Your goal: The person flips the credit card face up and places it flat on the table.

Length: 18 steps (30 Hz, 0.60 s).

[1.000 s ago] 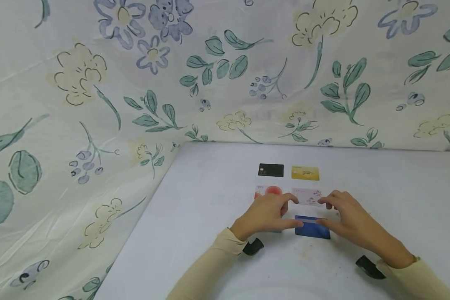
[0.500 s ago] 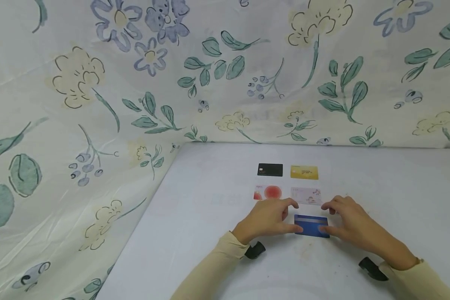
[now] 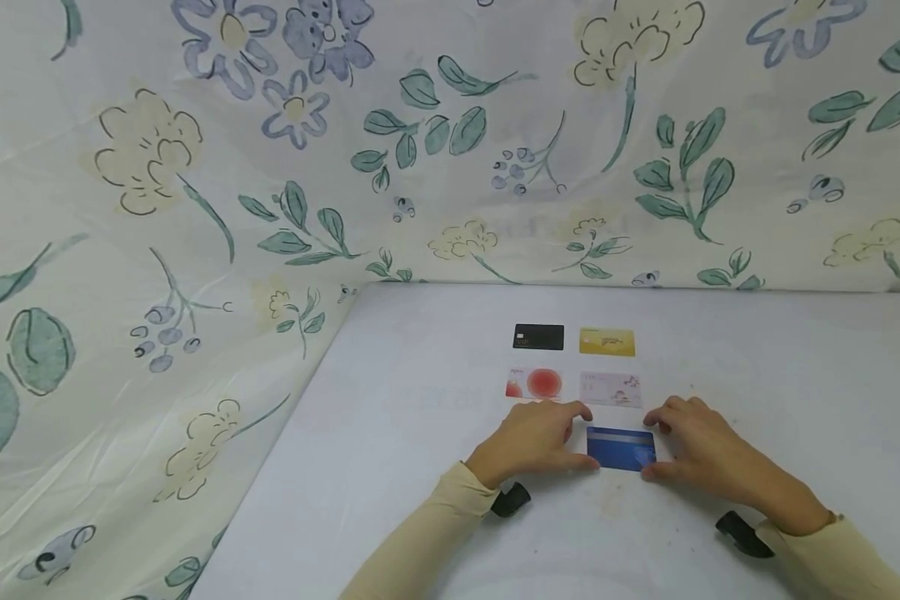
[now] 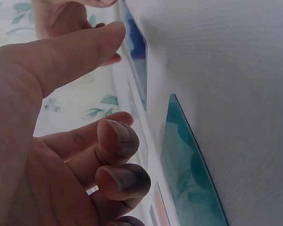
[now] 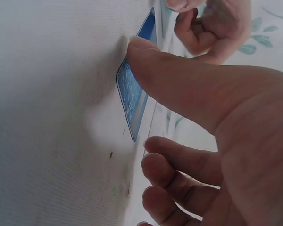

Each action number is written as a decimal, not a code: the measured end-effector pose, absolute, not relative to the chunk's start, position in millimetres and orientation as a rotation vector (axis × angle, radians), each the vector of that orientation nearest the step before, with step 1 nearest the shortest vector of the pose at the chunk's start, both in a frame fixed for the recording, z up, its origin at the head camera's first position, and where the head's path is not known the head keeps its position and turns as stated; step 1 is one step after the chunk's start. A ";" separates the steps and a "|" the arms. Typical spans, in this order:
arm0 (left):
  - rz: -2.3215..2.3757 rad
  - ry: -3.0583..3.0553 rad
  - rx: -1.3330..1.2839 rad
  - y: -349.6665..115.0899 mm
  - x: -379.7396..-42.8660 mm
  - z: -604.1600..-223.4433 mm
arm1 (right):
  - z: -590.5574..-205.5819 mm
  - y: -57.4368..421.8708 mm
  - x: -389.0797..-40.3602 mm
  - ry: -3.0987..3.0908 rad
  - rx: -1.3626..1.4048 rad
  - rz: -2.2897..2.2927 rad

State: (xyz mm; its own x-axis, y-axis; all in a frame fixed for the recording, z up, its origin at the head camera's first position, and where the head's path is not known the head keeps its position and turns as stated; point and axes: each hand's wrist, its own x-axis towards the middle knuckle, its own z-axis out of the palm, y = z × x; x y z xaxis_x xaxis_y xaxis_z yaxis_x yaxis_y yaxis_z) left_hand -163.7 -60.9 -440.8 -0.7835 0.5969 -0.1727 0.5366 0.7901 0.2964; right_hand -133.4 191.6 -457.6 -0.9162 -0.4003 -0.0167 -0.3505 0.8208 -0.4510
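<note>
A blue card with a pale stripe lies flat on the white table between my hands. My left hand is at its left side, thumb tip at the lower left corner, the other fingers loosely bent. My right hand is on the other side, with its thumb by the lower right corner; whether either thumb touches the card I cannot tell. Neither hand grips anything. Below the left hand lies a teal card, hidden in the head view. Beyond the hands are a pink floral card and a card with a red circle.
Farther back lie a black card and a yellow card. The cards stand in two columns on the white table. Flower-printed cloth hangs behind and to the left. Dark wrist-worn pieces sit below both wrists.
Both hands have drawn slightly back toward me, uncovering the card with the red circle. The right thumb has slid off the blue card's face to its edge. The cards appear to stay in place.
</note>
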 end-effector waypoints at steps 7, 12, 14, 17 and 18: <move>0.308 2.695 0.821 -59.4 -162.4 -441.1 | -457.7 190.1 -134.4 2.858 -0.533 -0.650; 0.318 2.697 0.822 -59.5 -161.6 -441.3 | -457.6 190.5 -135.2 2.842 -0.534 -0.661; 0.329 2.695 0.829 -59.7 -161.5 -441.3 | -457.9 190.6 -135.3 2.838 -0.529 -0.663; 0.340 2.691 0.831 -60.1 -160.8 -441.1 | -458.8 190.5 -135.1 2.837 -0.528 -0.671; 0.347 2.688 0.828 -60.2 -160.7 -441.2 | -459.2 190.4 -135.1 2.836 -0.531 -0.676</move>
